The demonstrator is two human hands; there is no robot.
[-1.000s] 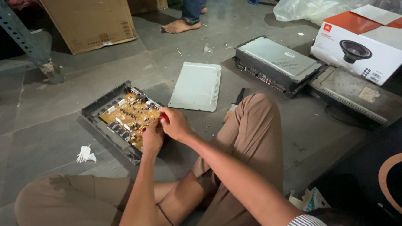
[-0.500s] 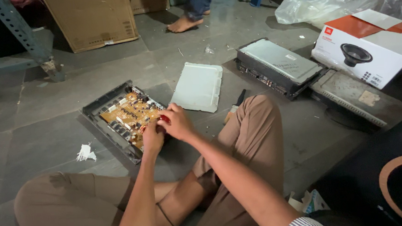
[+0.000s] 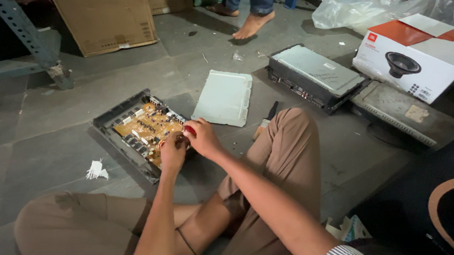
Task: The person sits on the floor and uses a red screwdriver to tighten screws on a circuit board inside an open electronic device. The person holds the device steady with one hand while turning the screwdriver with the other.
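Amplifier chassis [image 3: 133,136], lid off and circuit board [image 3: 148,129] exposed, lies on the tiled floor [image 3: 52,112] directly ahead of the seated person, at about 11 o'clock from the raised knee. Both hands meet over the near right corner of the board. Right hand [image 3: 202,139] has its grip closed on a small tool with a red handle [image 3: 189,130], likely a screwdriver, though the tip is hidden. Left hand [image 3: 173,153] is pinched narrow at the same spot; whether it holds a part or only steadies the tool cannot be told. Removed pale cover plate [image 3: 224,97] lies flat at 1 o'clock from the chassis, just apart from it. A small brush [image 3: 266,121] rests beside the knee. A second closed unit [image 3: 316,76] and a printed speaker carton [image 3: 417,58] sit further off at 2 o'clock. Torn white paper [image 3: 96,169] lies at 8 o'clock of the chassis. Another person's bare foot [image 3: 252,25] stands at 12 o'clock. Risks, in my judgement: the tool tip slipping across the bare board and scoring components; a loosened screw dropping among the parts; the chassis shifting, being unsecured on the floor.
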